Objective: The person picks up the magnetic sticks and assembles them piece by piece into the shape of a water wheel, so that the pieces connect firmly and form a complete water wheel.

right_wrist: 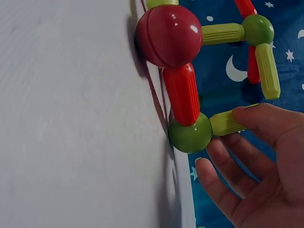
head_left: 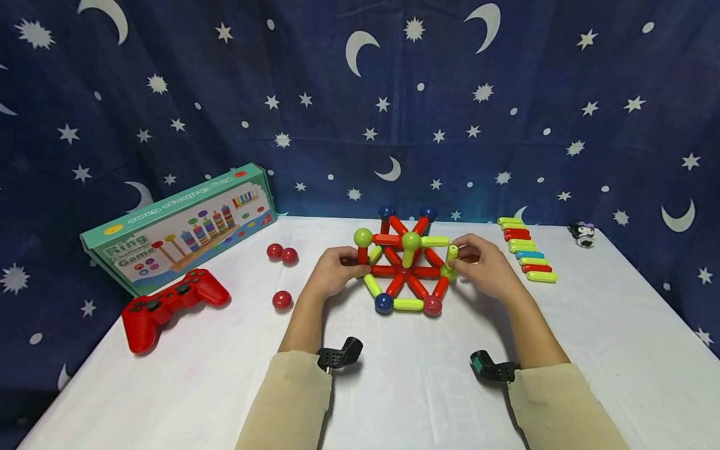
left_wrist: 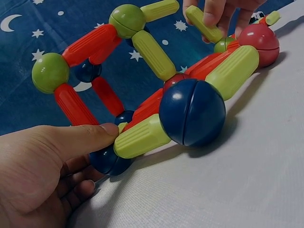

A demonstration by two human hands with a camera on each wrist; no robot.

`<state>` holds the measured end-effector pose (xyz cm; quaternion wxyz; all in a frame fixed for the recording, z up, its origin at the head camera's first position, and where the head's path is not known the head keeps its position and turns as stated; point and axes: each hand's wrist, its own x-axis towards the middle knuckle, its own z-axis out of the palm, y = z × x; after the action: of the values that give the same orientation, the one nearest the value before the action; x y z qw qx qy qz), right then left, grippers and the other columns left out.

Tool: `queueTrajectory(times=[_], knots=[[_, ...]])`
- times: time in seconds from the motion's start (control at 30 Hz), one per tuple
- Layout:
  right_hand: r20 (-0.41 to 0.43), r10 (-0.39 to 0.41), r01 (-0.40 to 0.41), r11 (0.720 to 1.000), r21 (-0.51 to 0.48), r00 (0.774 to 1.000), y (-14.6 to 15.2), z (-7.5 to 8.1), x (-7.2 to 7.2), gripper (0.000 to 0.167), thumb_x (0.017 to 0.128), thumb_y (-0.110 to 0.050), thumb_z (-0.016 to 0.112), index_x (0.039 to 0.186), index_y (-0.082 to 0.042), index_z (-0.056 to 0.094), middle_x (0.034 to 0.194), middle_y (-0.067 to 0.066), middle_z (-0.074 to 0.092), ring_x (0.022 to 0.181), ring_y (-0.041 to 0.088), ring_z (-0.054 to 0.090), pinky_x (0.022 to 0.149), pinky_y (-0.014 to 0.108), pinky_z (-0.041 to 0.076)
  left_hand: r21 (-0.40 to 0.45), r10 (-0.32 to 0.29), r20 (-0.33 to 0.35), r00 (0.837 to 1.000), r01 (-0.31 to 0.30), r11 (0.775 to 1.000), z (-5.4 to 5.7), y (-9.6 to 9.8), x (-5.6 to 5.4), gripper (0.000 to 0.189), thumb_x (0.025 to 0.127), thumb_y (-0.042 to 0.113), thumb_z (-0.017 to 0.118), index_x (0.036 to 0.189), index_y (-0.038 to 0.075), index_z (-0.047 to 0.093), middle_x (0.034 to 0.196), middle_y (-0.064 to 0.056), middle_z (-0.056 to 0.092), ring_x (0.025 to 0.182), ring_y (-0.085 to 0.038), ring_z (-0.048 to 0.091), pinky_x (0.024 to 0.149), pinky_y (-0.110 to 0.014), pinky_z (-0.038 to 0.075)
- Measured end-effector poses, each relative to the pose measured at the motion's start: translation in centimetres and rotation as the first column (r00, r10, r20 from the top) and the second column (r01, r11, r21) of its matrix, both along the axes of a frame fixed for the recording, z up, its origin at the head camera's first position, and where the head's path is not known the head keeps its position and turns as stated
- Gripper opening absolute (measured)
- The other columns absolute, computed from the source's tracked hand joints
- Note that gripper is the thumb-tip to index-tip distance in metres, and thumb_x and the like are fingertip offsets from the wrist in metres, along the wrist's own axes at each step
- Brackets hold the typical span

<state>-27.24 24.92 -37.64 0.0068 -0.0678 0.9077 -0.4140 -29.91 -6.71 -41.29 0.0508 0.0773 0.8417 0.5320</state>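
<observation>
A magnetic stick-and-ball structure [head_left: 416, 272] stands on the white table, with a spoked base of red and yellow-green rods and a partly built upper level. My left hand [head_left: 333, 273] grips its left corner. In the left wrist view the thumb presses by a yellow-green rod's end, at a dark blue ball [left_wrist: 110, 162], the fingers beneath. At the right corner my right hand [head_left: 482, 266] pinches an upright yellow-green rod [right_wrist: 225, 123], which stands on a green ball [right_wrist: 190, 134]. Another yellow-green rod [head_left: 435, 241] juts from the upper green ball [head_left: 411, 241] toward that hand, its outer end free.
Left of the structure lie three loose red balls [head_left: 282, 300]. A red game controller [head_left: 174, 306] rests before a Ring Challenge Game box [head_left: 185, 231]. Several loose rods [head_left: 529, 261] form a column at the right, near a small black-and-white figure [head_left: 582, 235]. A starry curtain hangs behind.
</observation>
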Motion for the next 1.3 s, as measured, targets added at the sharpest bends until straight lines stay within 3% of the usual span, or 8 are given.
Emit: queueTrajectory(times=[0.3,0.5,0.63,0.77,0.9,1.07,1.2,1.3], knots=[[0.039,-0.029,0.032,0.997,-0.074,0.999,0.0,-0.4,0.4,0.041,0.099,-0.018,0.069,0.135,-0.003,0.057,0.125,0.024,0.068,0.112,0.034,0.064,0.078,0.018,0.056,-0.016,0.007,0.005,1.0,-0.007,1.0,-0.2,0.0,-0.1,0.023,0.09,0.017,0.08,0.11,0.009,0.077,0.105,-0.008,0.073,0.1,-0.026,0.061,0.1,-0.044,0.051],[0.043,-0.012,0.014,0.998,-0.054,0.999,0.0,-0.1,0.2,0.043,0.099,-0.022,0.07,0.137,-0.005,0.057,0.125,0.022,0.068,0.113,0.034,0.064,0.081,0.019,0.055,-0.055,-0.004,0.005,1.0,0.005,0.998,0.5,0.0,0.1,0.028,0.091,0.017,0.078,0.117,0.008,0.074,0.11,-0.01,0.073,0.102,-0.026,0.063,0.099,-0.043,0.053],[0.044,-0.01,0.011,0.999,-0.031,0.999,0.2,0.0,0.2,0.045,0.099,-0.024,0.069,0.137,-0.005,0.056,0.126,0.022,0.068,0.115,0.034,0.063,0.093,0.034,0.055,-0.161,-0.055,0.018,0.998,0.058,0.985,2.1,-0.7,0.2,0.039,0.091,0.017,0.076,0.128,0.006,0.07,0.12,-0.013,0.073,0.111,-0.029,0.067,0.103,-0.045,0.053],[0.052,-0.002,0.004,0.999,-0.043,0.999,0.3,-0.1,0.2,0.046,0.099,-0.024,0.07,0.138,-0.004,0.055,0.127,0.023,0.067,0.118,0.037,0.062,0.106,0.055,0.047,-0.311,-0.084,-0.003,0.996,0.079,0.947,5.1,-3.0,0.4,0.041,0.093,0.016,0.071,0.132,0.004,0.068,0.127,-0.018,0.07,0.116,-0.033,0.068,0.104,-0.047,0.052],[0.068,0.004,0.0,0.999,-0.054,0.998,0.3,-0.3,0.2,0.045,0.099,-0.024,0.07,0.137,-0.004,0.055,0.127,0.024,0.066,0.119,0.038,0.061,0.108,0.058,0.045,-0.469,-0.07,-0.016,0.997,0.054,0.882,7.8,-6.2,1.1,0.036,0.094,0.017,0.068,0.126,0.002,0.07,0.122,-0.02,0.071,0.111,-0.034,0.066,0.1,-0.048,0.052],[0.073,-0.004,0.006,0.999,-0.037,0.997,0.5,-0.2,0.0,0.045,0.099,-0.025,0.069,0.137,-0.005,0.055,0.127,0.023,0.067,0.117,0.036,0.061,0.106,0.055,0.046,-0.636,-0.048,0.237,0.97,0.193,0.747,9.8,-9.9,2.8,0.039,0.091,0.024,0.074,0.127,0.009,0.071,0.133,-0.018,0.064,0.112,-0.034,0.063,0.094,-0.052,0.055],[0.064,-0.003,0.005,0.999,-0.04,0.998,0.5,0.0,-0.2,0.047,0.099,-0.026,0.069,0.138,-0.005,0.055,0.128,0.022,0.067,0.116,0.035,0.061,0.098,0.038,0.052,-0.622,-0.024,0.424,0.905,0.311,0.718,10.0,-11.2,3.5,0.037,0.088,0.024,0.08,0.123,0.015,0.072,0.135,-0.017,0.059,0.11,-0.034,0.064,0.089,-0.05,0.058],[0.075,0.008,-0.004,0.999,-0.05,0.997,0.5,-0.1,-0.1,0.047,0.099,-0.027,0.07,0.139,-0.005,0.055,0.128,0.022,0.067,0.115,0.033,0.062,0.086,0.02,0.052,-0.586,-0.067,0.44,0.896,0.343,0.734,9.1,-11.5,3.8,0.027,0.087,0.02,0.081,0.112,0.015,0.074,0.116,-0.012,0.065,0.094,-0.027,0.068,0.082,-0.04,0.059]])
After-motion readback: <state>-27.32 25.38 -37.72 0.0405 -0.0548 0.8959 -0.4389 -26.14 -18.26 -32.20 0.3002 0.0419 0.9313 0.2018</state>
